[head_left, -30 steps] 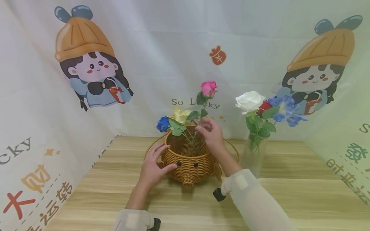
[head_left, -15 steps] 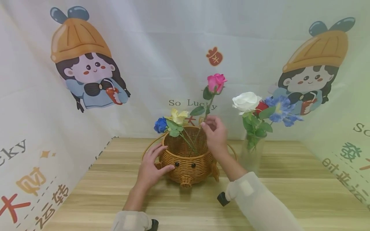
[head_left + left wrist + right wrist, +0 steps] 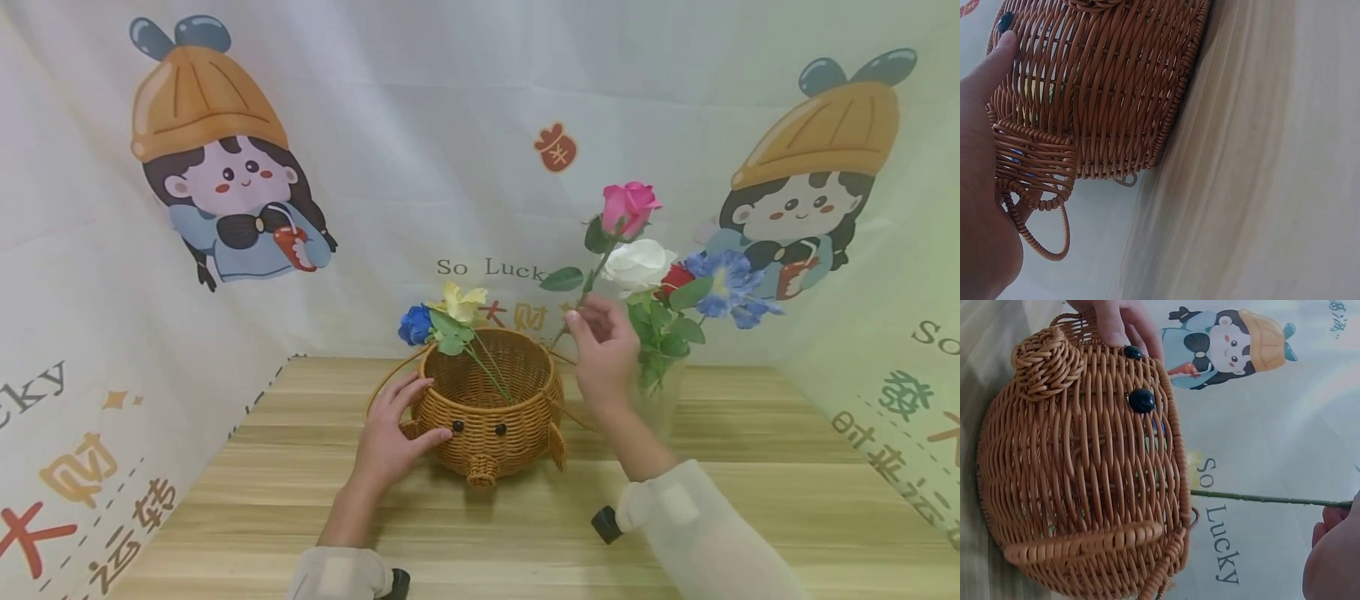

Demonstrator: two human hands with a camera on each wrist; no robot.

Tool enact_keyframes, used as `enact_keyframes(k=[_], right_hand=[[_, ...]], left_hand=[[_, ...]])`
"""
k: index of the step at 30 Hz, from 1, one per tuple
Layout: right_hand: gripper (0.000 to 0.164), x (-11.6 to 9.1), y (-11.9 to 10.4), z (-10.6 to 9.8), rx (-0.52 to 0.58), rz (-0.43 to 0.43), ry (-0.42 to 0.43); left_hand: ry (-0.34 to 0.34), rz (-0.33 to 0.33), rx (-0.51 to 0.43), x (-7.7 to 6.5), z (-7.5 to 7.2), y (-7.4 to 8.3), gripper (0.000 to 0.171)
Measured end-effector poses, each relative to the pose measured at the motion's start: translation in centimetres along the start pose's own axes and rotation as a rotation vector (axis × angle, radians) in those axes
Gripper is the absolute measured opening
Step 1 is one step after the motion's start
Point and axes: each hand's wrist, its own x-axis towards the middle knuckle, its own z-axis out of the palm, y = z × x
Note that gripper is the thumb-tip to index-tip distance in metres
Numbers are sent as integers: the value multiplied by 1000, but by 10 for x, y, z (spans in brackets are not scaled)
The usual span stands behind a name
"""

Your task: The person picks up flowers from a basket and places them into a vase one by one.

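Observation:
My left hand holds the left side of a brown wicker basket, its thumb beside a black bead eye and its fingers near the rim. The basket has a pig-like snout and ears. My right hand pinches the stem of a pink artificial rose, right of the basket. The stem's lower part slants toward the rim in the right wrist view; whether its tip is inside, I cannot tell. A yellow flower and a blue rose lean out over the basket's back left rim.
A clear vase stands to the right, partly behind my right hand. It holds a white rose, a red flower and a blue-purple flower. Printed cloth hangs behind the wooden tabletop.
My right hand has moved right and drawn the pink rose up and right, from over the basket's opening to in front of the white rose. My left hand stays on the basket.

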Motion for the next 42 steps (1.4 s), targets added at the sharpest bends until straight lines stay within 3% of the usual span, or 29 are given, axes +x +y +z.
enact_keyframes(k=[14,35,42], right_hand=[[12,9,-6,-23,149,-89,109],[17,21,-16,-63,6,-71,149],[13,28,-16,-78,-96,-81,149]], left_hand=[[-2,7,-5,0,-1,1,74],[-3,6,-3,0,0,3,74],[1,16,-8,1,0,2,74]])
